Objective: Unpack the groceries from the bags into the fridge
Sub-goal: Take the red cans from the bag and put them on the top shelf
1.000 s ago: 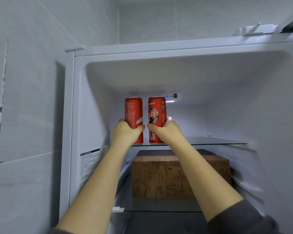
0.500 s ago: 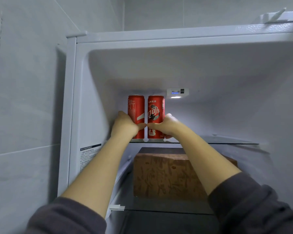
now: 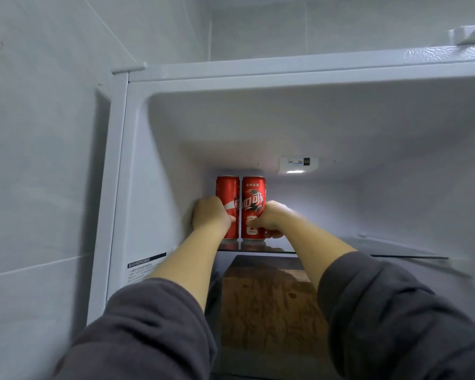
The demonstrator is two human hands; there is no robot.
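Two red cans stand upright, close side by side, at the back left of the fridge's [image 3: 154,187] top glass shelf [image 3: 395,251]. The left grip [image 3: 210,215] is clamped round the left can [image 3: 226,187], next to the fridge's side wall. The right grip [image 3: 269,219] is clamped low on the right can [image 3: 253,192], thumb across its front. A brown wooden box [image 3: 269,303] sits on the level below. A small lamp [image 3: 296,167] glows to the right of the cans.
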